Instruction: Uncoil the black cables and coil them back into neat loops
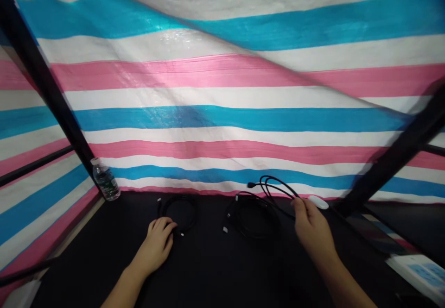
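Note:
My right hand (311, 220) is closed in a pinch on a looped black cable (278, 183), held up off the black tabletop with a dark plug end sticking out to the left. My left hand (160, 238) lies low at a coiled black cable (184, 199) on the table, its fingers curled over the near left side of the coil. Small light-coloured connector tips show at that coil's ends. Between my hands lies another coiled black cable (255, 236), its metal-tipped plugs at the left side of the coil.
A clear plastic bottle (106, 180) stands at the back left corner of the black table (215, 275). Behind my right hand is a rounded white object (318, 202). A white and blue box-like item (420, 275) sits at right. Dark frame posts and a striped sheet (222, 118) surround the table.

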`<move>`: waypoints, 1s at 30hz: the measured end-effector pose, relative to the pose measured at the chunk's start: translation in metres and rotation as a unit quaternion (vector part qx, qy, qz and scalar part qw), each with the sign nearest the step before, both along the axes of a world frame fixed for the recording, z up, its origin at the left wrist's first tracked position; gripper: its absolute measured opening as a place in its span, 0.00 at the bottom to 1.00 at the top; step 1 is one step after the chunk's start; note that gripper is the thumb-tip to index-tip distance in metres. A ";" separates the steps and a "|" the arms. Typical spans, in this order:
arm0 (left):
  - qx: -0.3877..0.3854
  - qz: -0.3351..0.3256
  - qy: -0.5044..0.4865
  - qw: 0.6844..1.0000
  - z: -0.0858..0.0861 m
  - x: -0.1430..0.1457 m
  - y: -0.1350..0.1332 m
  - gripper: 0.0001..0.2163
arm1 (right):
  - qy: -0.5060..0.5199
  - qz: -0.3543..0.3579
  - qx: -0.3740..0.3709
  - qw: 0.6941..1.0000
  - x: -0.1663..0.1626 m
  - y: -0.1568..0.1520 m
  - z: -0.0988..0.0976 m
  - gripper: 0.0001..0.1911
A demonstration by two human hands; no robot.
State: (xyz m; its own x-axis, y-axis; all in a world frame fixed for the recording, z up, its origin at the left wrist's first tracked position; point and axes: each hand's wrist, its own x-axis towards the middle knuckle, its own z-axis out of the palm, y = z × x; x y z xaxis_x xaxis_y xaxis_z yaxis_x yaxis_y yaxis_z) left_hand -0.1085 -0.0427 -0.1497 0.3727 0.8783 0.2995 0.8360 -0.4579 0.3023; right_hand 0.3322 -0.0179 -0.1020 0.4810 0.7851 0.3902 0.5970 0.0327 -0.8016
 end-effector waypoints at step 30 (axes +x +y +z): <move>-0.244 -0.107 -0.563 0.783 0.006 0.076 -0.044 0.35 | 0.513 0.230 0.106 0.820 -0.098 -0.098 0.012 0.18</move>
